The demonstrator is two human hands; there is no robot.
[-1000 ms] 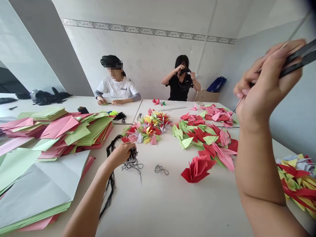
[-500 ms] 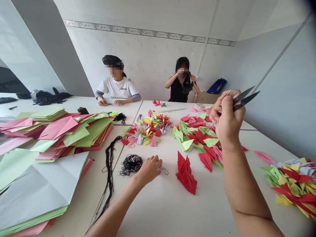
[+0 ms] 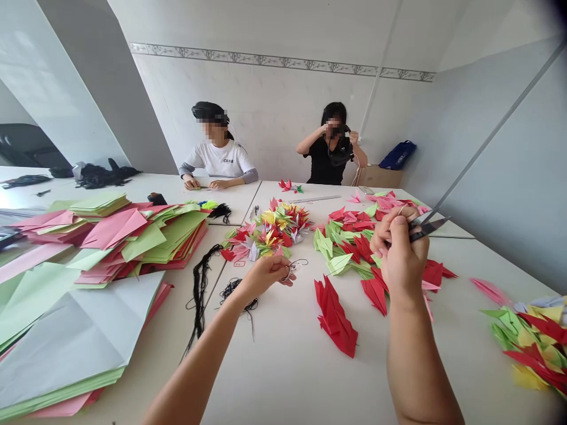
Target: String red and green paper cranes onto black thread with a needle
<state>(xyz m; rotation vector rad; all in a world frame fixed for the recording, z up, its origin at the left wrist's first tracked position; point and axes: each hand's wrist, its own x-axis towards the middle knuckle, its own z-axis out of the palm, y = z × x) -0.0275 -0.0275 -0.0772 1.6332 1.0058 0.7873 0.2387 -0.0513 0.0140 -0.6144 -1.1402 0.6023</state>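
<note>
My left hand [image 3: 266, 276] is raised just above the white table [image 3: 283, 378], pinching a small loop of thin thread [image 3: 291, 270] between its fingertips. My right hand [image 3: 401, 254] grips black thread snips [image 3: 427, 229], whose blades point right. A tangle of black thread [image 3: 234, 293] lies below my left hand, and a long black thread hank [image 3: 201, 295] lies to its left. Red paper cranes [image 3: 334, 316] lie below my right hand, beside a heap of red, green and pink cranes [image 3: 349, 248].
A mixed crane pile [image 3: 270, 232] stands ahead, with another [image 3: 531, 345] at the right edge. Stacked coloured paper sheets [image 3: 133, 236] fill the left. Two seated co-workers [image 3: 219, 159] [image 3: 332, 144] are across the table, near a blue bag [image 3: 397, 155] and a cardboard box [image 3: 381, 176].
My left hand has risen from the table with the small thread loop. My right hand has dropped lower, and the snips now point more level. The red cranes have shifted slightly on the table.
</note>
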